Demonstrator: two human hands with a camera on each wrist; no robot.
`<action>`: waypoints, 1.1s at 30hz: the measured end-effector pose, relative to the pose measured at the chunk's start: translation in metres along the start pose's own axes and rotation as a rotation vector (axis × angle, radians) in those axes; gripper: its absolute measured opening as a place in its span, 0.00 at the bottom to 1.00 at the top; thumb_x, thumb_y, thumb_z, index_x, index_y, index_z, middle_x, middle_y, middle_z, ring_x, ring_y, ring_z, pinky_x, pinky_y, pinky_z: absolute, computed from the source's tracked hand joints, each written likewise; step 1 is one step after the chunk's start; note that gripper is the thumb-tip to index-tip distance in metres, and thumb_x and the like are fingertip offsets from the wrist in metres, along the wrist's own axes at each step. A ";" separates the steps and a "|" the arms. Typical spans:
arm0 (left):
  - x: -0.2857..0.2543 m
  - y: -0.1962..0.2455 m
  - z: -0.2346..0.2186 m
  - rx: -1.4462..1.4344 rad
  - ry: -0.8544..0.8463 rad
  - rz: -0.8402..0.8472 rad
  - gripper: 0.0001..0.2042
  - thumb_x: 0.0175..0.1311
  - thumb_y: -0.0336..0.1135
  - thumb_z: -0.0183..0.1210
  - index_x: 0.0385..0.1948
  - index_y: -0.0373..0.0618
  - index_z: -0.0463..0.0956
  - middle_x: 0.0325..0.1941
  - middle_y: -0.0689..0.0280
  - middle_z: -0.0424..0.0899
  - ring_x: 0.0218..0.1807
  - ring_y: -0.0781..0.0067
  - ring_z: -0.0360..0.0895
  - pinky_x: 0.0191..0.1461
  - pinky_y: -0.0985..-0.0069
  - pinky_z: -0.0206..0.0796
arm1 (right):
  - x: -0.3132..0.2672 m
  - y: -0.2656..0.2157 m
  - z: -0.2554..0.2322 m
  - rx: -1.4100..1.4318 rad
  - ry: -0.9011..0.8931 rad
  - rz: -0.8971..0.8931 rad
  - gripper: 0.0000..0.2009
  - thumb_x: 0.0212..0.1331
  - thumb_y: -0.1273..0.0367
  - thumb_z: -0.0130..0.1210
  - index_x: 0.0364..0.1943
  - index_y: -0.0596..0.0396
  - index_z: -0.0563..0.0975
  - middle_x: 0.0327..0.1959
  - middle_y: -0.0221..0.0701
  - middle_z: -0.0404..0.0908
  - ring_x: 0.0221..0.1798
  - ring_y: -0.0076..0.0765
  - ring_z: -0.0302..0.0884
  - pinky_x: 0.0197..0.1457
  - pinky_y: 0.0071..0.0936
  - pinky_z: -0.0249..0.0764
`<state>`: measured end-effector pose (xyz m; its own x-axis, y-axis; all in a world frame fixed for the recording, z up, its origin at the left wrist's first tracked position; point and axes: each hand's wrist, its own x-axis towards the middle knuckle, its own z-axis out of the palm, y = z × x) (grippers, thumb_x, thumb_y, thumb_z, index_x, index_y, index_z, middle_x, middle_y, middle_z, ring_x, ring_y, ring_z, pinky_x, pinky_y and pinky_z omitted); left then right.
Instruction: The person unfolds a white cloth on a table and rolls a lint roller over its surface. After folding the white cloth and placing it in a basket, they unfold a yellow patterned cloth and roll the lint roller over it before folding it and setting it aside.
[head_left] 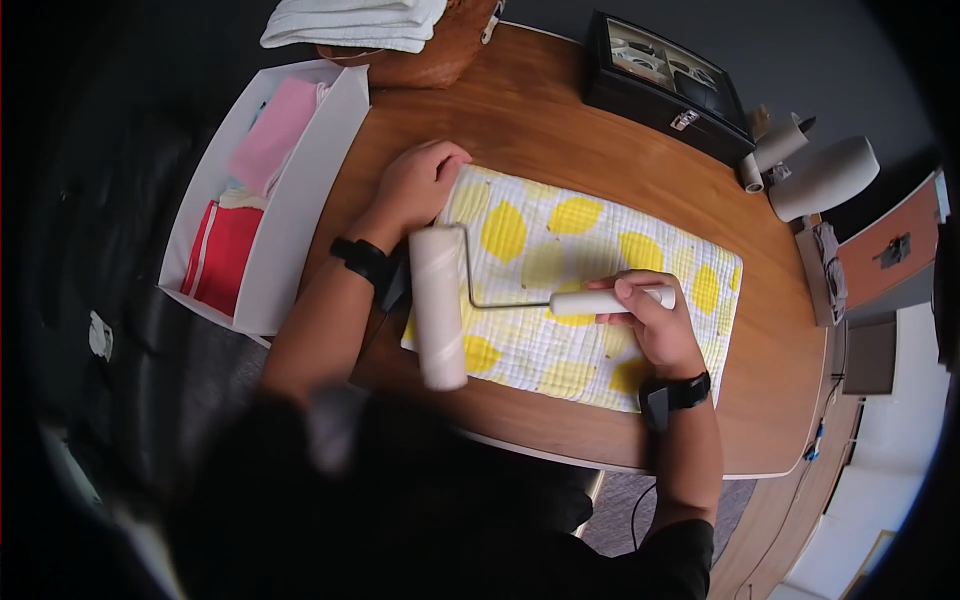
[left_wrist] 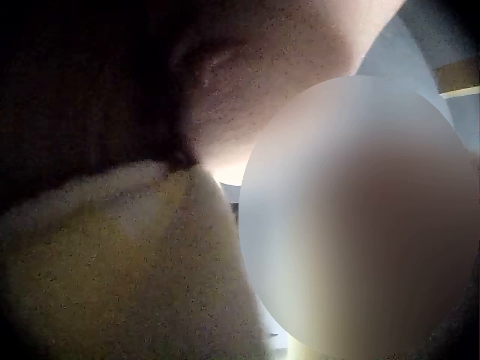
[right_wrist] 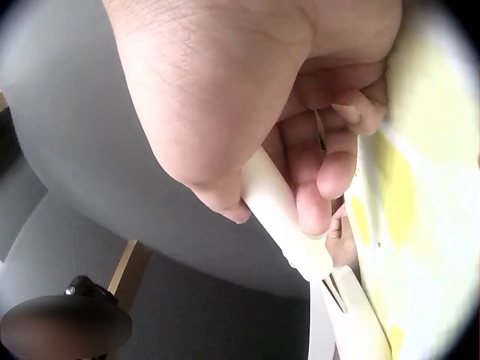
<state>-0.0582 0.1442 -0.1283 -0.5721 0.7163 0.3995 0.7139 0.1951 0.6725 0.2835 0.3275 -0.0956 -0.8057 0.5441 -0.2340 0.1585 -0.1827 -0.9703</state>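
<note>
A quilted white cloth with yellow lemons point(head_left: 505, 232) lies flat on the wooden table. Over its left part is a white lint roller point(head_left: 438, 310), joined by a bent metal rod to a white handle point(head_left: 580, 303). My right hand point(head_left: 655, 315) grips that handle; in the right wrist view the thumb and fingers point(right_wrist: 311, 199) close around the handle point(right_wrist: 277, 206). At the cloth's upper left corner rests my left hand point(head_left: 420, 185), its fingers bent and partly hidden. The left wrist view shows skin above the dim cloth point(left_wrist: 135, 277), with the fingertips out of sight.
A white box point(head_left: 310, 170) with folded pink and red fabric stands left of my left arm. Behind are a brown bag point(head_left: 440, 65) with white towels and a black lidded case point(head_left: 665, 115). Cardboard tubes and a white rounded object point(head_left: 828, 180) stand at the right edge.
</note>
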 end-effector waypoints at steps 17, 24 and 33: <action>-0.001 0.008 -0.002 -0.041 -0.036 -0.121 0.13 0.77 0.43 0.62 0.46 0.42 0.86 0.40 0.56 0.90 0.44 0.54 0.86 0.49 0.62 0.76 | 0.009 -0.024 -0.112 0.258 0.607 -0.436 0.11 0.76 0.65 0.54 0.34 0.55 0.78 0.30 0.29 0.78 0.27 0.21 0.66 0.31 0.22 0.62; 0.000 0.005 0.000 -0.009 -0.117 -0.115 0.14 0.71 0.45 0.69 0.42 0.43 0.86 0.26 0.66 0.79 0.32 0.68 0.74 0.38 0.67 0.68 | -0.009 -0.040 -0.021 -0.052 -0.041 0.008 0.18 0.71 0.57 0.67 0.39 0.61 0.89 0.41 0.35 0.93 0.36 0.24 0.86 0.38 0.19 0.80; 0.000 0.015 -0.001 0.033 -0.118 -0.122 0.14 0.70 0.45 0.71 0.39 0.43 0.83 0.25 0.68 0.76 0.34 0.68 0.72 0.40 0.66 0.67 | 0.005 -0.001 -0.216 0.462 0.563 -0.492 0.05 0.70 0.71 0.59 0.42 0.58 0.77 0.32 0.32 0.80 0.36 0.28 0.77 0.39 0.25 0.76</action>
<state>-0.0477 0.1461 -0.1172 -0.6051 0.7594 0.2391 0.6564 0.3059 0.6896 0.4023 0.5074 -0.1087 -0.3015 0.9491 0.0908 -0.4782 -0.0681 -0.8756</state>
